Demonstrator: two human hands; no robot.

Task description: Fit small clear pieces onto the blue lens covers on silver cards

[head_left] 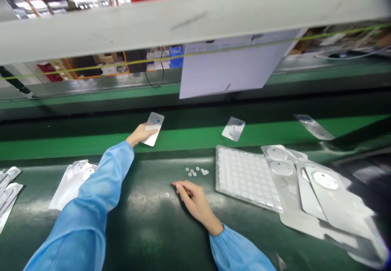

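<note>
My left hand [143, 134] is stretched out over the green conveyor belt [189, 138], closed on a white blister pack [151, 139] with a small blue spot near its top. Above the dark green worktop, my right hand [195, 202] has its thumb and fingers drawn together; whether anything is between the fingertips cannot be made out. Several small white rings [194, 174] lie scattered just beyond it, and a single ring [167, 195] rests to its left. Right of these sits a clear plastic tray [217, 169] filled with rows of whitish pieces.
Another blister pack [233, 129] lies on the belt, with a longer pack [314, 127] farther right. Large packs [332, 206] are piled at the right, and more packs [71, 181] lie beside my left sleeve. A white sheet [226, 67] hangs beneath the pale crossbeam [146, 27].
</note>
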